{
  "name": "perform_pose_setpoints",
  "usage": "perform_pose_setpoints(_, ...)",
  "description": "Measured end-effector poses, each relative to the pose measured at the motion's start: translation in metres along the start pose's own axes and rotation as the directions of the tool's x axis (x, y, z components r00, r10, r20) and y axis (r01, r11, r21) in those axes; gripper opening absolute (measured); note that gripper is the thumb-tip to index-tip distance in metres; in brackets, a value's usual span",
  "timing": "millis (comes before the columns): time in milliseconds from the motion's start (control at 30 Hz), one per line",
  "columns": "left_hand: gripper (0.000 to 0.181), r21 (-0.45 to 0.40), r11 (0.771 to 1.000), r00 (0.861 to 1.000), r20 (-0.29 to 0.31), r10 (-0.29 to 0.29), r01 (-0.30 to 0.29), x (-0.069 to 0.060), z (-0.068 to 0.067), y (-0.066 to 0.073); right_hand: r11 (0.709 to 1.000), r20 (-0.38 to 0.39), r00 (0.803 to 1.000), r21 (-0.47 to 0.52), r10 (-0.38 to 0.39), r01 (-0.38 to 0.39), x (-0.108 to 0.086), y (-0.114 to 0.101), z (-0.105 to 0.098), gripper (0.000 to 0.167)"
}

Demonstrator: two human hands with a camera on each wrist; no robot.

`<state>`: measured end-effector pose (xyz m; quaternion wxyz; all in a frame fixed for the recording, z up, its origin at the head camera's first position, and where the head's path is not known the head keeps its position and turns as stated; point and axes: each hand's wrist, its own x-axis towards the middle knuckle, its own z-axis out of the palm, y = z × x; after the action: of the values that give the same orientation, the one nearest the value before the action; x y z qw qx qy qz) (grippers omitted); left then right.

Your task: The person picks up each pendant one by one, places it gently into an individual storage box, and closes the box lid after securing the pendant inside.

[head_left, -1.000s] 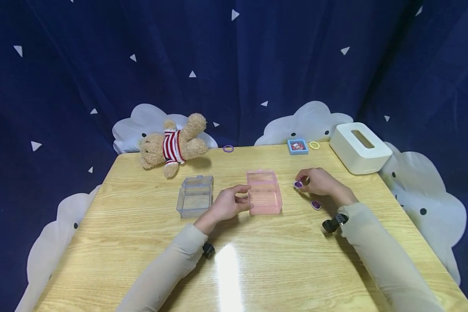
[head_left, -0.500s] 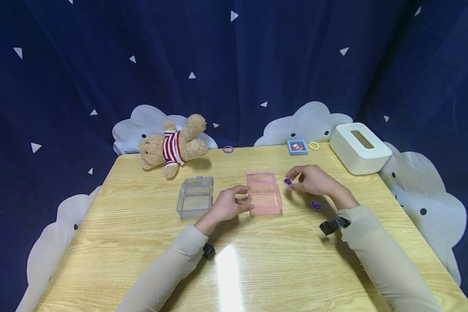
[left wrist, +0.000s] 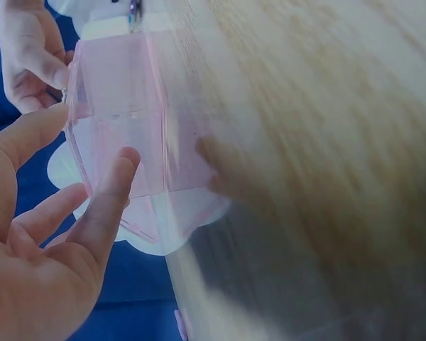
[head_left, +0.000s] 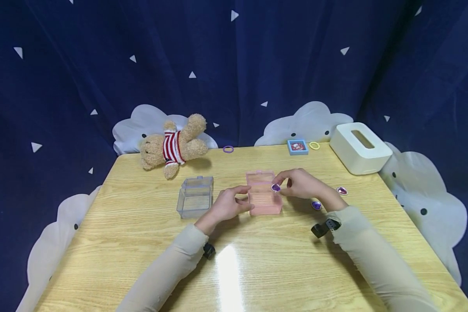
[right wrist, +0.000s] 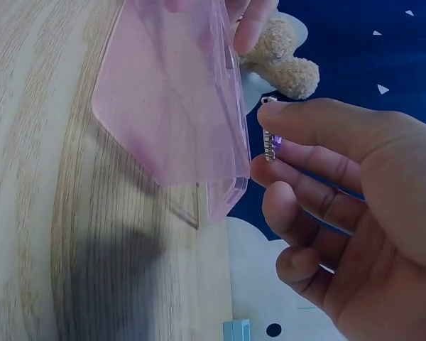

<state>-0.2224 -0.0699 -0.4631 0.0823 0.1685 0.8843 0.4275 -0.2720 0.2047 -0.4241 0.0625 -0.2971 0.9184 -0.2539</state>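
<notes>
**Purple gem (head_left: 275,187) held at the right rim of the pink box (head_left: 266,209)**

Right hand (head_left: 302,184): your thumb and forefinger pinch the silver-edged purple gem on edge, and your other fingers bend loosely clear of it. The gem is above rim level, near the right side of the translucent pink box and slightly apart from it in the right wrist view.

Left hand (head_left: 226,203): your fingers are extended and spread, with fingertips touching the left side of the pink box. The box sits upright on the wooden table (head_left: 179,264), its lid open toward the far side.

Loose parts: a second purple gem (head_left: 316,206) lies on the table near your right wrist. A pinkish-red gem (head_left: 342,190) lies beyond it, to the right.

Surroundings: a grey translucent box (head_left: 195,212) stands open to the left of your left hand. Along the far edge, from left to right, locate the teddy bear (head_left: 174,147) on its side, purple ring (head_left: 228,149), blue-framed picture (head_left: 297,147), yellow ring (head_left: 314,145) and white tissue box (head_left: 351,151).
</notes>
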Motion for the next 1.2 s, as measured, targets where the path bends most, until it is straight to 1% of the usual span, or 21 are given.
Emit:
perform_pose_setpoints(133, 0.063, 0.000, 1.000, 1.000, 0.001, -0.002, 0.002, 0.001, 0.000, 0.000, 1.000, -0.010, 1.000, -0.022, -0.002, 0.002, 0.002, 0.000, 0.003, 0.027)
perform_pose_setpoints(200, 0.064, -0.001, 1.000, 1.000, 0.003, -0.007, 0.007, 0.001, 0.000, 0.000, 1.000, -0.006, 1.000, -0.017, 0.000, 0.000, 0.003, -0.001, 0.004, 0.027)
perform_pose_setpoints(433, 0.065, -0.013, 1.000, 1.000, 0.007, -0.012, 0.012, 0.002, -0.001, -0.001, 1.000, 0.055, 0.998, 0.020, -0.017, 0.016, 0.008, -0.009, 0.013, 0.025)
perform_pose_setpoints(500, 0.065, -0.022, 1.000, 1.000, 0.010, -0.015, 0.015, 0.002, -0.001, -0.001, 0.999, 0.064, 0.997, 0.007, -0.037, 0.037, 0.010, -0.008, 0.018, 0.024)
perform_pose_setpoints(700, 0.065, -0.030, 0.999, 1.000, 0.011, -0.023, 0.023, 0.001, -0.001, 0.000, 0.998, 0.091, 0.994, -0.016, -0.060, 0.062, 0.015, -0.006, 0.032, 0.023)
perform_pose_setpoints(867, 0.065, -0.026, 0.999, 0.999, 0.008, -0.032, 0.032, 0.001, 0.000, 0.001, 0.996, 0.091, 0.994, -0.071, -0.052, 0.059, 0.016, -0.004, 0.039, 0.027)
perform_pose_setpoints(1033, 0.063, -0.010, 0.999, 1.000, 0.000, -0.031, 0.031, 0.001, 0.000, 0.001, 0.994, 0.097, 0.994, -0.091, -0.044, 0.053, 0.017, -0.004, 0.040, 0.027)
perform_pose_setpoints(1200, 0.062, -0.008, 0.999, 0.999, 0.001, -0.036, 0.036, 0.001, -0.001, 0.003, 0.993, 0.124, 0.992, -0.116, 0.002, 0.013, 0.018, -0.007, 0.039, 0.025)
